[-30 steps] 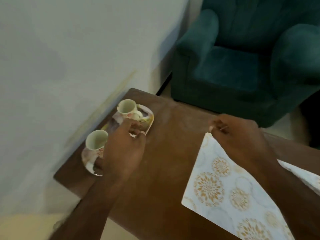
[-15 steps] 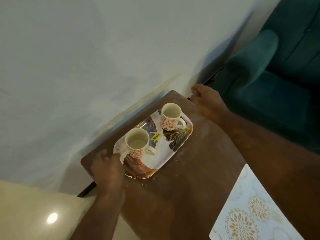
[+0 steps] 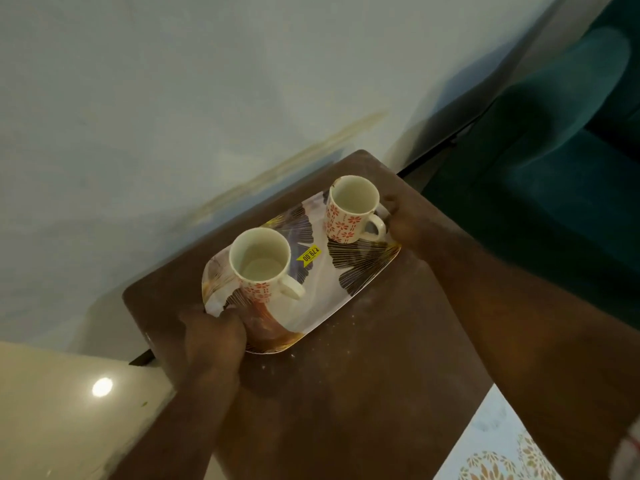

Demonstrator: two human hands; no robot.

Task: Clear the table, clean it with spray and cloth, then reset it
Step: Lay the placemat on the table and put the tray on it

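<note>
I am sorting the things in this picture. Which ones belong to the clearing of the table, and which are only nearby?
Part of the job:
tray, held by left hand and right hand
near mug
far mug
table
placemat

Only nearby:
green armchair
wall

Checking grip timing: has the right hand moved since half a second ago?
Yes. The right hand has come from the table's far corner onto the tray's far end, beside the far mug.
</note>
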